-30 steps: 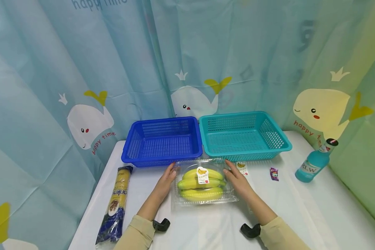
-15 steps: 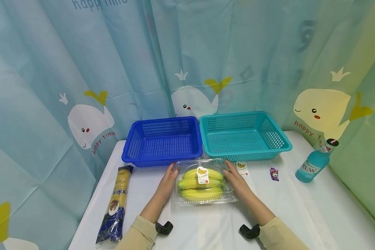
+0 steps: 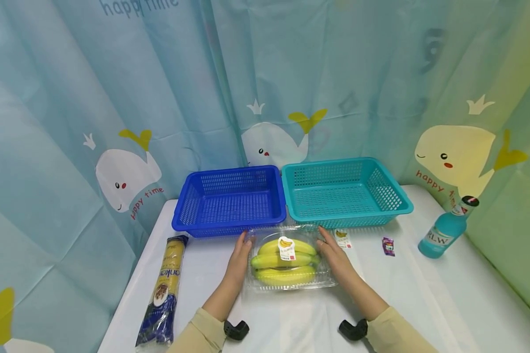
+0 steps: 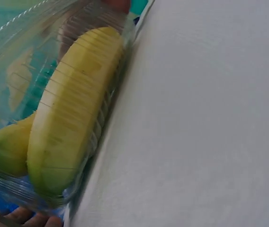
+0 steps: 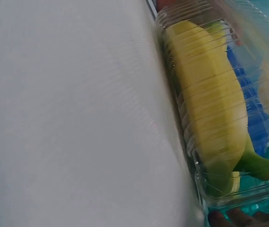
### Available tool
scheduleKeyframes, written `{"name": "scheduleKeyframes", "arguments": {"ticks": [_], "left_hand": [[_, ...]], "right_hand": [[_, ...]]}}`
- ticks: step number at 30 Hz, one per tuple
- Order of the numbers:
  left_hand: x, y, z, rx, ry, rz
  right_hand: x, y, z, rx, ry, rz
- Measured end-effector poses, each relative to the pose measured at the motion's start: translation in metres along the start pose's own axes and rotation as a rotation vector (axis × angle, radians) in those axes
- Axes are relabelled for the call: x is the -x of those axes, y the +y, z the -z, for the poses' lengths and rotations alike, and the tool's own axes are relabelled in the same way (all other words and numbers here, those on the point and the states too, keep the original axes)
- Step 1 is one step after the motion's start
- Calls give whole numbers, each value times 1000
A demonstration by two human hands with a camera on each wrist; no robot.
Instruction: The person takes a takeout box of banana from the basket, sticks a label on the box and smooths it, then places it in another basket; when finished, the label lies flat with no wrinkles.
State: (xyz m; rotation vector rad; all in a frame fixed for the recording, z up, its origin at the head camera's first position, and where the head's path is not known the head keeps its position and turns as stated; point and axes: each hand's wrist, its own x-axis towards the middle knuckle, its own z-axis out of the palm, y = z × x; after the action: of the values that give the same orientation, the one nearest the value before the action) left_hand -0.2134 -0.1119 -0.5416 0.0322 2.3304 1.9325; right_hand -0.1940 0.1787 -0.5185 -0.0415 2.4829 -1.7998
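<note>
A clear plastic clamshell box of bananas (image 3: 284,271) rests on the white table in the head view, with a banana sticker on its lid. My left hand (image 3: 237,258) grips the box's left side, and my right hand (image 3: 337,256) holds its right side. In the left wrist view, left fingertips (image 4: 37,218) show at the box's near end, beside a yellow banana (image 4: 75,101). The right wrist view has right fingertips (image 5: 238,216) below the other end of the box, next to a banana (image 5: 210,101). The undersides of both hands are hidden.
Behind the box stand a blue basket (image 3: 229,229) and a teal basket (image 3: 342,218), side by side. A spaghetti packet (image 3: 162,289) lies at left. To the right are a banana-printed card (image 3: 342,239), a small purple packet (image 3: 388,246) and a blue bottle (image 3: 441,234).
My left wrist has shifted slightly right and down, its hand staying on the box. The box and the right hand have hardly moved.
</note>
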Motion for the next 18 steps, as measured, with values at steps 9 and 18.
{"name": "scheduleKeyframes", "arguments": {"ticks": [9, 18], "left_hand": [[10, 12, -2, 3, 19, -11], [19, 23, -2, 20, 19, -71]], "right_hand": [[9, -11, 3, -23, 15, 10], [20, -26, 10, -12, 23, 82]]}}
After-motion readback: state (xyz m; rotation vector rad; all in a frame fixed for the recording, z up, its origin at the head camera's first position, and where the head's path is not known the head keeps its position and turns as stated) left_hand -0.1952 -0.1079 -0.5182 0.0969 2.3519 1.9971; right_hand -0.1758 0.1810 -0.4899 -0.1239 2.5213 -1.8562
